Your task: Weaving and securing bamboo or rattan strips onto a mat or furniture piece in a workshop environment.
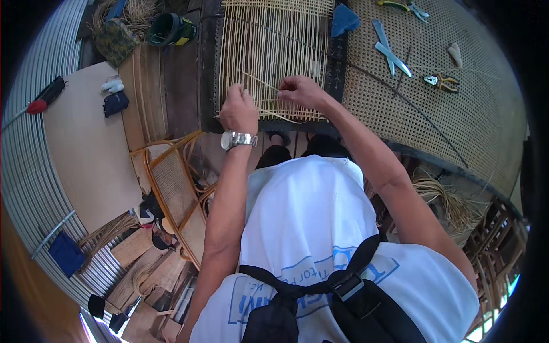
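Note:
A dark frame [207, 74] holds many pale lengthwise cane strands [269, 46], with crosswise weaving along its far and near ends. My right hand [303, 92] is above the near right part, its thumb and fingers pinched on a thin cane strand [260, 81] that slants up to the left. My left hand [239, 108], with a metal watch [235, 140] on the wrist, is at the near left of the strands. Its fingers are curled together, and what they hold is hidden. A loose pale strand curves between the hands near the frame's front edge.
Right of the frame, a woven cane sheet [372, 97] carries scissors [392, 59], pliers [440, 82], yellow-handled pliers [403, 7] and a blue piece [345, 20]. A long dark rod crosses it. A cane-backed chair [171, 183] stands at left, a bucket [166, 30] at far left.

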`<action>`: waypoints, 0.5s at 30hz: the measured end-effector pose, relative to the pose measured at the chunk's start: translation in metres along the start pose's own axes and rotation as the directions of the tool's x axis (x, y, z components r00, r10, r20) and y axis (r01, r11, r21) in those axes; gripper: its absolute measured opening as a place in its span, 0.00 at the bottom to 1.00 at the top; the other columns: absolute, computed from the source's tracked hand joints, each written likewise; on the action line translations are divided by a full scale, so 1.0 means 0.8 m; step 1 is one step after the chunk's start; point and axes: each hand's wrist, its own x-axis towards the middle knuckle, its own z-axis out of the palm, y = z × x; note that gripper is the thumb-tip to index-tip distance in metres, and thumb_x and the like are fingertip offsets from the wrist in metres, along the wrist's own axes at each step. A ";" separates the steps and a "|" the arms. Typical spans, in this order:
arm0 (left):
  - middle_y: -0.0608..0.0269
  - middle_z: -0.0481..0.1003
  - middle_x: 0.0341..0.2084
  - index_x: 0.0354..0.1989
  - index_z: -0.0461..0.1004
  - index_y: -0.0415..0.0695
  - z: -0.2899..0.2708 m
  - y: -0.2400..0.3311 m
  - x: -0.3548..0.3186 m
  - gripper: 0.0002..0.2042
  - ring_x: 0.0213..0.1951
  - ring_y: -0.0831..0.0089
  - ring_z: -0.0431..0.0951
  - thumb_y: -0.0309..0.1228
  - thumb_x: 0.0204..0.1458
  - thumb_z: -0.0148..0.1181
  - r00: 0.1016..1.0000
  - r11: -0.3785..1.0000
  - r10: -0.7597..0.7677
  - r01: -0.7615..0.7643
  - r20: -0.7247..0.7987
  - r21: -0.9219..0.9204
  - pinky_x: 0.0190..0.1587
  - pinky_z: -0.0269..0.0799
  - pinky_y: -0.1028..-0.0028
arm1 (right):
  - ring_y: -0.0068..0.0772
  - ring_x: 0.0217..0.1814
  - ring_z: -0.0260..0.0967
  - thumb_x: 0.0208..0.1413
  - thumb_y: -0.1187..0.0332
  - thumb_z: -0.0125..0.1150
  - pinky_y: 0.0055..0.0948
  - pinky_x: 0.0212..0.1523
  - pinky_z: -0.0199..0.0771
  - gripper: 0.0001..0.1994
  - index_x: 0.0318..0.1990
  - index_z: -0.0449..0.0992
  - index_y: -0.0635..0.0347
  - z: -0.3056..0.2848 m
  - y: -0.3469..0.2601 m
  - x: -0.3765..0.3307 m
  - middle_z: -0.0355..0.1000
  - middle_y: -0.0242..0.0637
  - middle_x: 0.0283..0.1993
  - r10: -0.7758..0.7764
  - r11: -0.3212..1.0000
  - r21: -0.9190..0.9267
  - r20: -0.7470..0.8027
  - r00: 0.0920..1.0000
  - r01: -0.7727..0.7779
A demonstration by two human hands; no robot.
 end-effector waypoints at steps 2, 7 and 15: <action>0.51 0.79 0.27 0.43 0.75 0.43 -0.017 -0.010 0.002 0.09 0.30 0.54 0.81 0.32 0.57 0.57 0.974 0.920 -0.224 0.210 -0.006 -0.330 0.32 0.76 0.61 | 0.32 0.35 0.74 0.58 0.66 0.63 0.33 0.40 0.74 0.11 0.41 0.80 0.65 -0.001 -0.004 0.005 0.78 0.40 0.35 -0.014 1.000 0.025 0.009 1.000 0.014; 0.59 0.81 0.24 0.40 0.77 0.39 -0.070 -0.055 0.007 0.08 0.25 0.73 0.82 0.30 0.57 0.59 0.922 0.827 -0.387 0.335 -0.026 -0.451 0.30 0.76 0.71 | 0.28 0.35 0.74 0.59 0.65 0.63 0.31 0.40 0.75 0.11 0.41 0.79 0.65 0.004 -0.014 0.015 0.78 0.38 0.34 -0.026 0.985 0.169 0.035 0.999 0.020; 0.60 0.81 0.24 0.37 0.78 0.40 -0.070 -0.062 0.002 0.08 0.25 0.73 0.82 0.32 0.56 0.61 0.927 0.845 -0.375 0.341 -0.001 -0.412 0.30 0.76 0.71 | 0.25 0.30 0.71 0.59 0.64 0.64 0.30 0.36 0.74 0.10 0.39 0.78 0.64 0.022 -0.032 0.035 0.75 0.34 0.30 -0.003 0.986 0.166 0.008 1.000 0.002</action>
